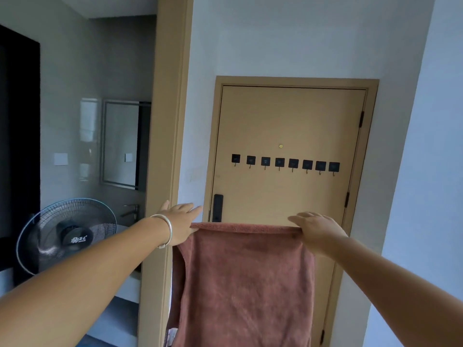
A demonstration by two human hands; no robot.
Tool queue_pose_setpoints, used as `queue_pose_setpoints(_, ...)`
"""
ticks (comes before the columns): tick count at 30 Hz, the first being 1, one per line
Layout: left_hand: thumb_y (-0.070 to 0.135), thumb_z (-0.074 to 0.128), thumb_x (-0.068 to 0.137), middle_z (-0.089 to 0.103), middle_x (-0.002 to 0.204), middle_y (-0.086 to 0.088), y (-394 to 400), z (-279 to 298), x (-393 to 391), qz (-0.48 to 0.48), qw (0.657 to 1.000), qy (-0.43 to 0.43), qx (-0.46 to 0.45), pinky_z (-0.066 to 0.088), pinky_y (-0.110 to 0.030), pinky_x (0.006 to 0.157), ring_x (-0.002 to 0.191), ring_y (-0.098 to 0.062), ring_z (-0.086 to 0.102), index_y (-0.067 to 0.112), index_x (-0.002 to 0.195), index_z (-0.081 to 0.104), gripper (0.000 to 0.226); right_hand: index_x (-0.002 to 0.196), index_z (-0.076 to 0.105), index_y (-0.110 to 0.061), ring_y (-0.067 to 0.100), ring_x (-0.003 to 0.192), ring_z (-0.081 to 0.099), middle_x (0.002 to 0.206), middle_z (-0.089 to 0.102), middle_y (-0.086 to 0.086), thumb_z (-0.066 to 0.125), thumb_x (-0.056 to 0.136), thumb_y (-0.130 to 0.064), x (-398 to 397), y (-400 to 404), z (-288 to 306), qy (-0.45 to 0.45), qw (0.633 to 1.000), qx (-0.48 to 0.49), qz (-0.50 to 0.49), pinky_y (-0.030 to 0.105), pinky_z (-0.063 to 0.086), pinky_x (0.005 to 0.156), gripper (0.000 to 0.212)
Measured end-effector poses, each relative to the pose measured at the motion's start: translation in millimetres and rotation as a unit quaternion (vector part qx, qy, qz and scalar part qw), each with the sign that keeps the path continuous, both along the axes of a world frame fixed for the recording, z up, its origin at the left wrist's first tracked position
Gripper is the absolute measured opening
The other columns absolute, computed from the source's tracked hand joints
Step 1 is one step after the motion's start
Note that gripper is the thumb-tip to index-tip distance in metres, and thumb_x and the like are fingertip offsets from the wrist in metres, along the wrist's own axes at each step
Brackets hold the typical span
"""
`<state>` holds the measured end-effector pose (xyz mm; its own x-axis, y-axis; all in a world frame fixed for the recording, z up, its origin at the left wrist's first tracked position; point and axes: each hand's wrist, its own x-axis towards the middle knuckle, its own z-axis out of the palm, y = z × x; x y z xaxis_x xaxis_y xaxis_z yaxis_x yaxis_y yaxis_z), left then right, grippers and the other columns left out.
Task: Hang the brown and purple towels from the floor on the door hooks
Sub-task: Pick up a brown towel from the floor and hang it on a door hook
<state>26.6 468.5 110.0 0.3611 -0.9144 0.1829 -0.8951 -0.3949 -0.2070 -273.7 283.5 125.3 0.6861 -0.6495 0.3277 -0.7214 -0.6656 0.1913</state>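
brown towel (244,279) stretched flat between both hands, top edge taut so it can go over hooks (285,163), 8 in row mid-door (288,116), all bare. left hand (179,222) pinches left corner, other fingers straight; right hand (317,227) grips right corner. purple towel unseen.

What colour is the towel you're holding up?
The towel is a plain reddish brown, with no pattern. The head view shows it.

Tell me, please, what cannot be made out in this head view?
- Purple towel: not seen.
- Floor: hidden by the brown towel and the bottom edge.
- Left hand and right hand grips: seen from behind, undersides hidden.
- Hooks: too small for detail.
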Motion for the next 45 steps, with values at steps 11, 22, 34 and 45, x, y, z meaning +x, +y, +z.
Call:
queue_pose_setpoints(11, 0.044, 0.024, 0.103, -0.004, 0.162, 0.001, -72.7, -22.5, 97.8, -0.006, 1.000, 0.010, 0.022, -0.004, -0.051, 0.117, 0.149, -0.018, 0.001, 0.028, 0.153, -0.008, 0.062, 0.143, 0.036, -0.035, 0.012, 0.140, 0.025, 0.146, 0.040, -0.009, 0.035, 0.090, -0.008, 94.7, -71.3, -18.0, 0.007, 1.000, 0.022, 0.010, 0.033, 0.025, 0.113, 0.060)
queue_pose_setpoints(22, 0.046, 0.022, 0.103, -0.003, 0.162, 0.003, -198.5, -2.1, 172.5, 0.014, 0.999, -0.028, 0.021, 0.001, -0.045, 0.118, 0.148, -0.015, 0.002, 0.028, 0.153, -0.008, 0.061, 0.143, 0.039, -0.034, 0.014, 0.142, 0.022, 0.149, 0.038, -0.007, 0.037, 0.093, -0.012, 184.6, -221.8, -14.0, -0.020, 0.999, 0.038, 0.031, 0.035, 0.021, 0.114, 0.055)
queue_pose_setpoints(34, 0.040, 0.025, 0.103, 0.003, 0.162, 0.004, -344.6, 18.2, 227.2, 0.006, 1.000, -0.026, -0.004, 0.000, -0.045, 0.119, 0.148, -0.015, 0.008, 0.026, 0.154, -0.006, 0.061, 0.144, 0.036, -0.034, 0.016, 0.138, 0.031, 0.147, 0.041, -0.007, 0.036, 0.094, -0.009, 242.1, -375.7, 4.3, -0.026, 0.999, -0.002, 0.032, 0.036, 0.030, 0.110, 0.056)
queue_pose_setpoints(45, 0.037, 0.032, 0.102, 0.039, 0.146, -0.001, -449.3, 7.9, 284.6, -0.029, 0.996, -0.059, -0.054, 0.031, -0.039, 0.106, 0.125, -0.025, 0.046, 0.019, 0.152, 0.006, 0.060, 0.146, 0.035, -0.035, 0.017, 0.139, 0.030, 0.152, 0.037, -0.006, 0.034, 0.094, -0.009, 286.9, -460.0, -12.6, -0.047, 0.998, 0.027, 0.026, 0.035, 0.027, 0.112, 0.058)
